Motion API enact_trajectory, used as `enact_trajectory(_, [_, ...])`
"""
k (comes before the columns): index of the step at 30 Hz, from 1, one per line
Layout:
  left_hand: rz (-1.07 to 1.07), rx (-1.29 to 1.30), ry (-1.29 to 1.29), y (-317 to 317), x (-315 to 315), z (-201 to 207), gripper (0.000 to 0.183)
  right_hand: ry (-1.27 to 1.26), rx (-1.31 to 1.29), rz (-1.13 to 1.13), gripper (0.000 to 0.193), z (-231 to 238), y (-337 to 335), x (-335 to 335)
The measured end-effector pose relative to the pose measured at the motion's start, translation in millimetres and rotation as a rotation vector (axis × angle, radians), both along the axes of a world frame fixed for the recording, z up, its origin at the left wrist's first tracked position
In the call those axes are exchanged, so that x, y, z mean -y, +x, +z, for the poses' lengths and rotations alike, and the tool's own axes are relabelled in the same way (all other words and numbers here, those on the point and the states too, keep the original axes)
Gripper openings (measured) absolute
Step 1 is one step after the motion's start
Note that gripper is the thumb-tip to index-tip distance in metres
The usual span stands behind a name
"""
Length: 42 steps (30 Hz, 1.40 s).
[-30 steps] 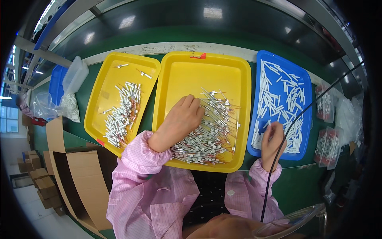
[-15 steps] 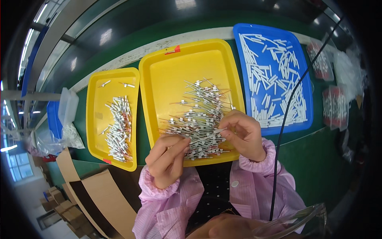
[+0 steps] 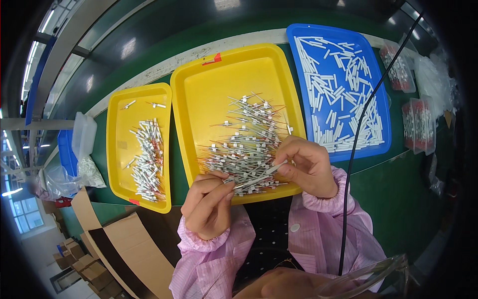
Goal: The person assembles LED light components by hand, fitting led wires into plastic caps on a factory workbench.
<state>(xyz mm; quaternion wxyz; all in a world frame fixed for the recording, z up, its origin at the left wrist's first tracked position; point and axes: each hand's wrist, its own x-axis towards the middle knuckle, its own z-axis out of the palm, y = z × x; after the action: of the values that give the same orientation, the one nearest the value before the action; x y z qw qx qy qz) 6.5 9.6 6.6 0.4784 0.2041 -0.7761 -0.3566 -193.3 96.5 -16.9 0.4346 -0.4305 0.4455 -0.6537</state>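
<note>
A large yellow tray [image 3: 214, 89] lies before me, holding a heap of thin wire-leaded components [image 3: 249, 142] with small white tags and some reddish leads. Over its near edge, my right hand [image 3: 311, 167] pinches a slim white tube [image 3: 280, 166] between thumb and forefinger. My left hand [image 3: 205, 204] is closed at the heap's near-left side, fingertips together on a thin wire lead. That lead seems to run toward the tube, but the heap behind makes it hard to trace.
At right, a blue tray [image 3: 323, 30] holds many loose white tubes [image 3: 331, 79]. A smaller yellow tray [image 3: 119, 119] at left holds similar tubed parts. A black cable [image 3: 359, 119] hangs across the right side. Clear boxes [image 3: 418, 127] stand far right; a cardboard box [image 3: 139, 249] is lower left.
Both hands keep their pinch over the heap, the right a touch lower. The white tube now tilts more upward to the right. The whole view has shifted slightly.
</note>
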Motion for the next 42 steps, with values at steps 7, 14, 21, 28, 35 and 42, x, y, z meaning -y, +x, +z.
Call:
enact_trajectory(7, [-0.006,0.009,0.022,1,0,2,0.022,-0.094,-0.131,0.015,0.013,4,-3,1])
enact_trajectory(14, [-0.038,0.050,0.015,-1,0,4,0.019,-0.062,-0.206,-0.024,0.013,9,-2,0])
enact_trajectory(21, [-0.276,0.102,0.361,0,-1,2,0.018,-0.456,-0.828,-0.186,0.018,14,4,1])
enact_trajectory(28, [-0.242,0.169,-0.308,-5,9,-10,0.025,-0.150,-0.475,0.066,0.013,15,6,3])
enact_trajectory(35, [0.758,0.609,-0.722,13,100,-13,0.008,0.261,-0.872,-0.543,0.024,-1,-21,-4])
enact_trajectory(42, [0.833,0.620,-0.420,21,130,-19,0.009,0.545,-1.247,-0.764,0.018,-15,-60,-21])
